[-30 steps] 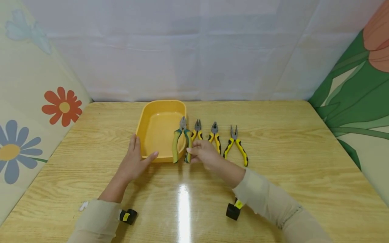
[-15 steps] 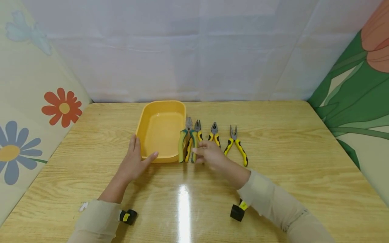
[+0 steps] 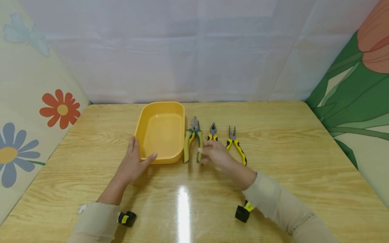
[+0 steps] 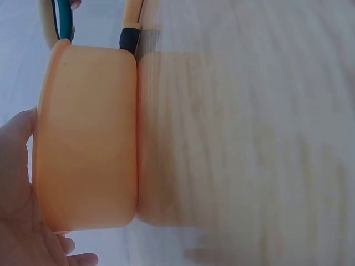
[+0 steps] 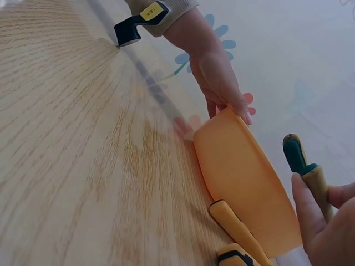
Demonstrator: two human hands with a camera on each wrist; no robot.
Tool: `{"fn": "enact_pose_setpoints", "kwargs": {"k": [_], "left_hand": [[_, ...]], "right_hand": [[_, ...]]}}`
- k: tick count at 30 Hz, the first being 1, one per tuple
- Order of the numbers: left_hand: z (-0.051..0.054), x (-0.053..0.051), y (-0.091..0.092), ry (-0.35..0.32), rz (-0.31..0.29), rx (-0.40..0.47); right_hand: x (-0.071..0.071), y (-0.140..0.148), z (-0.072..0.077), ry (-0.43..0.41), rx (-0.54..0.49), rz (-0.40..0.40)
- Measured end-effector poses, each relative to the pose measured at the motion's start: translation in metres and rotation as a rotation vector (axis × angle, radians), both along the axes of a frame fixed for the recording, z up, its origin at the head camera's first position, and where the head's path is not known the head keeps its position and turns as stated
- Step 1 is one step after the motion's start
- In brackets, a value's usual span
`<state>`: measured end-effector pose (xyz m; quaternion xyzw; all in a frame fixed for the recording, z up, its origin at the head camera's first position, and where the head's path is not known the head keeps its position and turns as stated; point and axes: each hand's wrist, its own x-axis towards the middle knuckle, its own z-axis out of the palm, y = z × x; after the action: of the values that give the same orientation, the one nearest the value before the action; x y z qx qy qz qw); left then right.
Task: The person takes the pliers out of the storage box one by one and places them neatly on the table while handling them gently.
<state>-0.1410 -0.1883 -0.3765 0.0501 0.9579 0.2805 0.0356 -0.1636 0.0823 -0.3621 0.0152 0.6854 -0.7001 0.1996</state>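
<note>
A yellow tray [image 3: 160, 135] sits on the table. At its near left corner my left hand [image 3: 132, 165] rests, thumb along the rim and straight fingers against the outer side. My right hand [image 3: 215, 155] pinches one handle of pliers with green and yellow handles [image 3: 186, 146], just right of the tray. These are raised above yellow-and-black pliers [image 4: 130, 39] lying beside the tray, which they mostly cover in the head view. To the right lie more yellow-and-black pliers [image 3: 213, 129], partly behind my right hand, and another pair with spread handles [image 3: 241, 152].
A wooden table [image 3: 282, 141] carries everything, with a white cloth [image 3: 243, 50] behind it. Flower-painted panels [image 3: 21, 81] stand at both sides. Each wrist wears a black camera [image 3: 242, 214]. A small white scrap [image 3: 82, 209] lies near the left sleeve.
My right hand has moved right with the green-handled pliers, from over the tray's right edge to above the nearest yellow-and-black pliers. My left hand has stayed at the tray.
</note>
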Motion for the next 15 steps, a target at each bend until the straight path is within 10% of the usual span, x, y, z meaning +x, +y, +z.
{"fn": "enact_pose_setpoints", "kwargs": {"k": [15], "left_hand": [[0.0, 0.0, 0.001, 0.007, 0.0, -0.009]], "right_hand": [[0.001, 0.013, -0.001, 0.009, -0.002, -0.033]]}}
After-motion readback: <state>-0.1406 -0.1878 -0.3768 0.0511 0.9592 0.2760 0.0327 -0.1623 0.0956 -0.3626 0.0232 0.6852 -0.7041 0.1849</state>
